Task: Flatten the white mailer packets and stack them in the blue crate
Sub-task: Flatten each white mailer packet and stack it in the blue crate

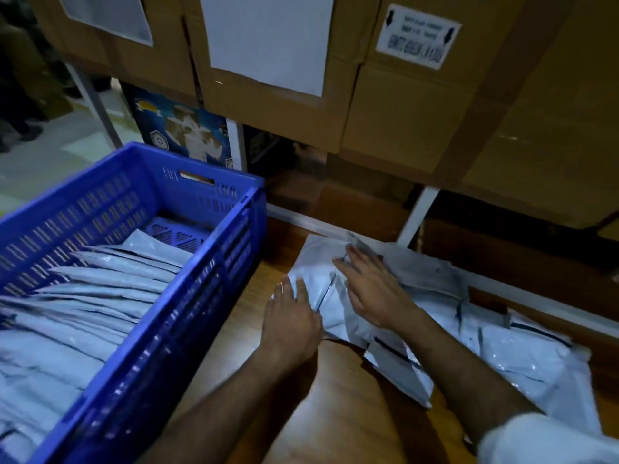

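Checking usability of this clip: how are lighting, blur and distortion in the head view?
Head view: dim, bluish light with dark corners; the hands, left and right, are slightly motion-smeared on the white mailer packet; the label on the cardboard boxes is too soft to read; wide-angle bending curves the blue crate rim; faint glare on the floor packets.

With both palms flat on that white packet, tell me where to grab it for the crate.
Pinch the packet by its near-left edge under the left hand, coming from the crate side. It lies flat on the wooden surface with that edge free; its right side overlaps the packet pile.
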A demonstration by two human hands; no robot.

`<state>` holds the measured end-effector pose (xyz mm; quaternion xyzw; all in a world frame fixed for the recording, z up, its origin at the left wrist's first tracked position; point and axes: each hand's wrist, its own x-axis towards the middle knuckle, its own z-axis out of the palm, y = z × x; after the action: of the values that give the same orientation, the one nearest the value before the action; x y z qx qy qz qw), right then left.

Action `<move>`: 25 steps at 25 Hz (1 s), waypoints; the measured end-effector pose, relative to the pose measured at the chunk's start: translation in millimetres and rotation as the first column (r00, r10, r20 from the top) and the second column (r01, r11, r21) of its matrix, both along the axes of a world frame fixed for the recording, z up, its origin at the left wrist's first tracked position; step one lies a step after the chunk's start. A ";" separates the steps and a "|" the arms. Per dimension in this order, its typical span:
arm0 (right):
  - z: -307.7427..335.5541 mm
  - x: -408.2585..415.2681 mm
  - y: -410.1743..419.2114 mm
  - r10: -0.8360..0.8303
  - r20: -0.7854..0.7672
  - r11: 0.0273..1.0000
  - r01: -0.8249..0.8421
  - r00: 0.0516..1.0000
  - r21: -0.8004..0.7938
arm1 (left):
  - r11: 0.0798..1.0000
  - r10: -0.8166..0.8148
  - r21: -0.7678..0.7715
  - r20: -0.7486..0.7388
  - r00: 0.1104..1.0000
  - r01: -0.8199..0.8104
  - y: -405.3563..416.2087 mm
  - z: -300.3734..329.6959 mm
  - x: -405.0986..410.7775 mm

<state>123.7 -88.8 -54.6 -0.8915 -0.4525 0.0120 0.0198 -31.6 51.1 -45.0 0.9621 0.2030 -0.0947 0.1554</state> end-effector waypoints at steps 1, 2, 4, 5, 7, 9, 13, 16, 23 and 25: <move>-2.0 7.0 5.4 0.007 -0.016 1.000 -0.007 1.000 0.001 | 0.999 0.040 -0.028 0.003 0.999 -0.040 -1.2 -9.2 12.4; -5.0 12.6 12.3 0.019 -0.030 1.000 -0.019 0.999 0.005 | 0.996 0.059 -0.061 0.013 0.998 -0.058 -2.6 -15.5 23.8; -11.9 23.0 25.8 0.043 -0.054 0.998 -0.045 0.998 -0.033 | 0.992 0.068 -0.108 -0.003 0.998 -0.068 -7.1 -32.2 42.0; -16.3 27.2 31.6 0.046 -0.063 0.996 -0.050 0.997 -0.071 | 0.990 0.082 -0.113 -0.017 0.996 -0.084 -9.7 -38.9 48.0; -24.9 32.0 40.6 0.038 -0.064 0.991 -0.046 0.997 -0.126 | 0.989 0.114 -0.092 -0.021 0.993 -0.115 -11.6 -49.7 56.1; -33.9 33.7 45.6 0.052 -0.055 0.988 -0.059 0.997 -0.145 | 0.992 0.110 -0.068 -0.012 0.994 -0.110 -9.9 -56.6 59.2; -30.5 28.5 50.9 0.097 -0.001 0.990 -0.096 0.995 -0.102 | 0.991 0.133 -0.020 0.053 0.990 -0.132 2.9 -46.1 45.5; -6.6 9.6 54.0 0.146 0.069 0.988 -0.149 0.987 0.037 | 0.991 0.122 0.037 0.189 0.974 -0.131 9.5 -19.5 12.1; 16.7 -144.9 -48.4 -0.022 0.041 0.960 0.010 0.999 0.280 | 0.974 -0.228 0.075 0.342 0.912 0.215 -4.0 -7.5 -112.5; -6.8 -198.7 -83.7 -0.151 -0.057 0.953 0.160 0.987 0.258 | 0.926 -0.368 0.033 0.305 0.878 0.377 -17.7 -25.1 -136.4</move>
<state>-75.1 -172.5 -61.5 -0.9135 -0.3781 -0.0332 0.1463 -168.0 33.4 -70.1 0.9838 -0.0137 0.0245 0.1771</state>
